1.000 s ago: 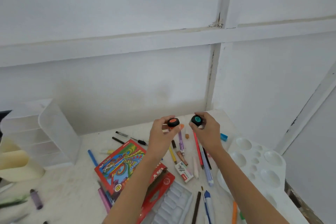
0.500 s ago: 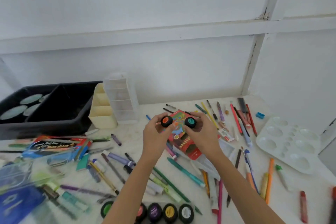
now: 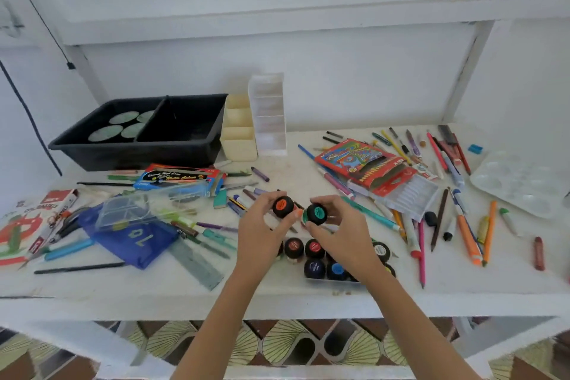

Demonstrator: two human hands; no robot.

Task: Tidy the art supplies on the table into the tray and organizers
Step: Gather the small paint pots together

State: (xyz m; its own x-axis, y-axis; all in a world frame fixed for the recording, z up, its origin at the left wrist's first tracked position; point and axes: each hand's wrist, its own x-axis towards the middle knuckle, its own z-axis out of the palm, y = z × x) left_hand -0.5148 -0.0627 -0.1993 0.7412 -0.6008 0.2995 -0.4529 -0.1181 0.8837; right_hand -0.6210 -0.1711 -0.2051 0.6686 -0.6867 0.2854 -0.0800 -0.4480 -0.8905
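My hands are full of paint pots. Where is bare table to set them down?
Bare table lies in front of the cream organizer and clear organizer, left of the red marker box, and along the front edge below the ruler. Around the blue pouch and the pencils at right it is crowded.

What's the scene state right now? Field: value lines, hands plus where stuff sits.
left hand: grips orange-lidded paint pot, lifted off the table
right hand: grips teal-lidded paint pot, beside the orange one
other paint pots: clustered near the front edge, below the hands
black tray: back left, two compartments, round green discs in the left one
organizers: cream organizer and clear organizer, upright, right of the tray
pens and pencils: scattered over the table
palette: far right
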